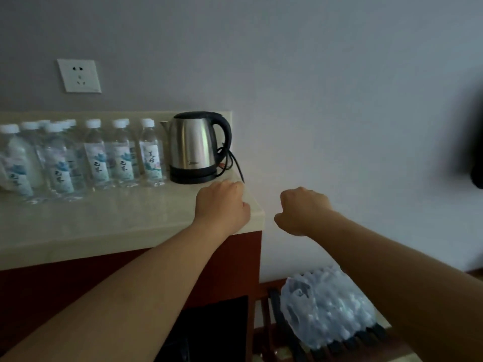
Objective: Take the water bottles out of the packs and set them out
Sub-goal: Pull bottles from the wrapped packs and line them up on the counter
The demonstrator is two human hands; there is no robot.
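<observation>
Water bottles (96, 152) stand in rows on the counter (104, 226) at nine o'clock, beside the electric kettle (194, 147). A shrink-wrapped pack (326, 309) lies at five o'clock on a slatted rack (287, 333). Left hand (222, 205) and right hand (303, 210) are both clenched, empty.
</observation>
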